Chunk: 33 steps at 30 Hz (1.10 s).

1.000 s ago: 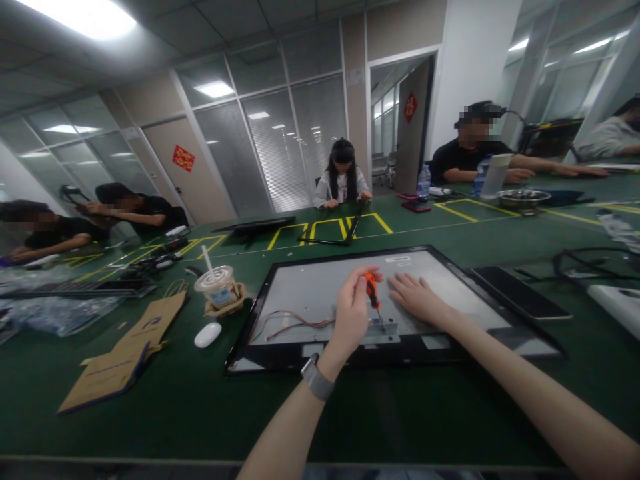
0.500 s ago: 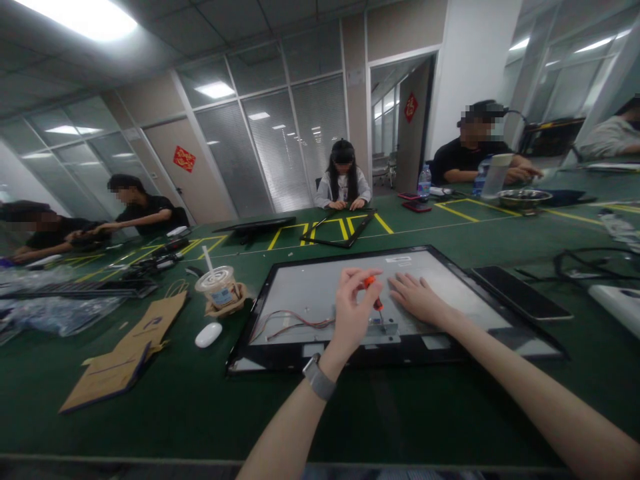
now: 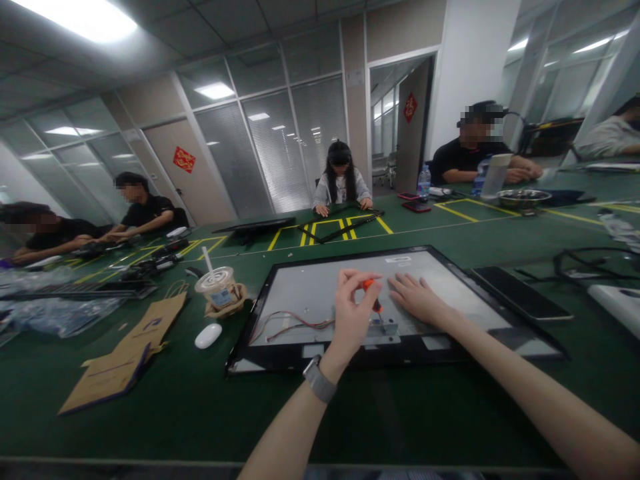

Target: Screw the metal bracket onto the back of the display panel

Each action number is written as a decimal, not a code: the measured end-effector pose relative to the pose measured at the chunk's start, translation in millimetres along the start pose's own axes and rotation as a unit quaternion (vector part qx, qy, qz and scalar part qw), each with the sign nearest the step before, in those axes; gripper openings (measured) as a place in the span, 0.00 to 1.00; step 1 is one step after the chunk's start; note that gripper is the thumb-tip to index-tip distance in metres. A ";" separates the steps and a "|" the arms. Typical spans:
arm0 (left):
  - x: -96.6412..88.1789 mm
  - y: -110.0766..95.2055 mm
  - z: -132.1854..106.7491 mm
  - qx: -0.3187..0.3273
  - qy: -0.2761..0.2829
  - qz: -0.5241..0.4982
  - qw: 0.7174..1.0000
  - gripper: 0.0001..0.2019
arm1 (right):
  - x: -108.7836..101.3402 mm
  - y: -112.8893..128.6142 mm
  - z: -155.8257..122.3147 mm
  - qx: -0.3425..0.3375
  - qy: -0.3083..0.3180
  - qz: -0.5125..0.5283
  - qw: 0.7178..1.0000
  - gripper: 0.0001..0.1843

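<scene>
My left hand (image 3: 354,308) grips the orange-and-black handle of a screwdriver (image 3: 376,301) between thumb and fingers. Its shaft points down to a small metal bracket (image 3: 385,333) near the front edge of a display panel (image 3: 305,280); whether the tip sits in a screw is too small to tell. The panel lies on the green table with its grey back up and a black frame around it. Fingers spread, my right hand (image 3: 417,299) rests flat on the grey back, right of the screwdriver. Thin red and black wires (image 3: 295,323) run across the panel left of the bracket.
Left of the panel are a white mouse (image 3: 208,335), an iced drink cup (image 3: 219,290) in a carton holder and a brown paper bag (image 3: 130,347). A dark flat slab (image 3: 520,292) and cables lie right. Across the table, a person handles a thin black frame (image 3: 325,239).
My hands and the screwdriver stay almost in place. Across the table, the person's hands have spread apart and the black frame has shifted. At the left, another person's arms have lowered.
</scene>
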State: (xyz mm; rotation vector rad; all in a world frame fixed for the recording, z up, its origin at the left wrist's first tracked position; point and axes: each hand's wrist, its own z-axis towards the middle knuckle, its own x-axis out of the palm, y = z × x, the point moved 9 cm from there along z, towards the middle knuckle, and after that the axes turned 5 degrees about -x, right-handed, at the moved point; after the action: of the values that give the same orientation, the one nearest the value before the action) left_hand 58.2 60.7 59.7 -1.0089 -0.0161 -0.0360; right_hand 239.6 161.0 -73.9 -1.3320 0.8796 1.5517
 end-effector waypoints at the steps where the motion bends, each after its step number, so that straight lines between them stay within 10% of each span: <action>1: -0.7 -1.5 -0.2 0.001 -0.003 0.002 1.000 0.07 | 0.5 -0.2 0.2 0.000 0.000 0.002 1.000 0.32; 33: 1.4 -2.7 -0.7 0.026 0.012 0.042 0.999 0.09 | 2.2 -1.7 1.2 -0.002 0.000 0.005 1.000 0.32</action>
State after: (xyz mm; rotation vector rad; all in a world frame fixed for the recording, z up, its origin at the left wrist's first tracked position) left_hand 59.5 58.7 61.7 -0.9554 0.0463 0.0298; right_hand 240.7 163.1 -75.8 -1.3318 0.8841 1.5632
